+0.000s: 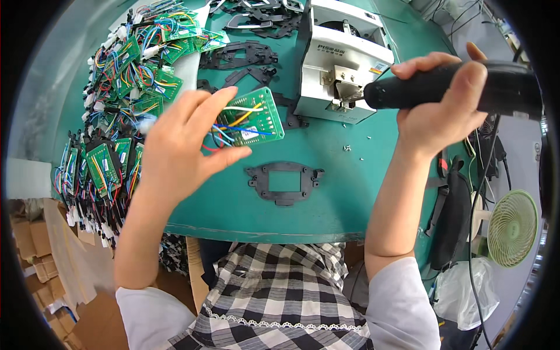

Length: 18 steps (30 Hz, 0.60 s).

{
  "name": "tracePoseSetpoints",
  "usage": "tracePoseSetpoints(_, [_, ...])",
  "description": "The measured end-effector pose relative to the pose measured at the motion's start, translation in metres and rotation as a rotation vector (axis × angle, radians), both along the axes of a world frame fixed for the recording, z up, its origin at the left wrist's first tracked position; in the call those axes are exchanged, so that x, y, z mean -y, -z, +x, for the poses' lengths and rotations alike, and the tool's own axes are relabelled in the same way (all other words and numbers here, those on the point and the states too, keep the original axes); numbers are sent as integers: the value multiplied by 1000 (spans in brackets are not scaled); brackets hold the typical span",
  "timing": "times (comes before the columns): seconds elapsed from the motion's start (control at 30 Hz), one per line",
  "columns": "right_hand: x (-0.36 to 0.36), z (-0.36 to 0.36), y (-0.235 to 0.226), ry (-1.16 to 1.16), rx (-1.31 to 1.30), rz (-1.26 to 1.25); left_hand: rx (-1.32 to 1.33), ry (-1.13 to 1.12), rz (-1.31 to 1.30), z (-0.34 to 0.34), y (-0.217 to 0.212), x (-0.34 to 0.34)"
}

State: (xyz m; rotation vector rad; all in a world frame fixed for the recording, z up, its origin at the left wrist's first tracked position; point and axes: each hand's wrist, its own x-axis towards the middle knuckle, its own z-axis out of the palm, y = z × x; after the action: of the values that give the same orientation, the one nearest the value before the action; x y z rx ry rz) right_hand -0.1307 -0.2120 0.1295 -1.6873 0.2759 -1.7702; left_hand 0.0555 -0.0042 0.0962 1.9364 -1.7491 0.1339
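Observation:
My left hand (178, 143) is closed around a green circuit board (252, 125), with white, yellow, blue and red wires running from it. The board is up off the table, tilted. In my right hand (434, 119) is a thick black electric screwdriver (417, 87), held level and pointing left. Its tip end is at the metal outlet (348, 87) on the front of a white screw feeder (319, 64). Between my arms a black plastic frame (256, 179) with a rectangular opening lies flat on the green table (326, 219).
Several wired circuit boards (119, 64) are heaped at the left. Black plastic frames (219, 55) lie at the back, left of the feeder. Loose screws (347, 148) are scattered in front of it. A green fan (512, 227) and a plastic bag (466, 291) are at the right.

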Motion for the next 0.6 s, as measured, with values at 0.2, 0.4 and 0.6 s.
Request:
tracePoseSetpoints(0.2, [-1, 20, 11, -19, -36, -42, -176, -56, -85, -15, 35, -14])
tracePoseSetpoints(0.4, [-9, 13, 15, -96, -65, 4, -128, 44, -57, -21, 46, -18])
tracePoseSetpoints(0.6, [-39, -9, 28, -209, -82, 369, -138, 162, 45, -32, 58, -16])
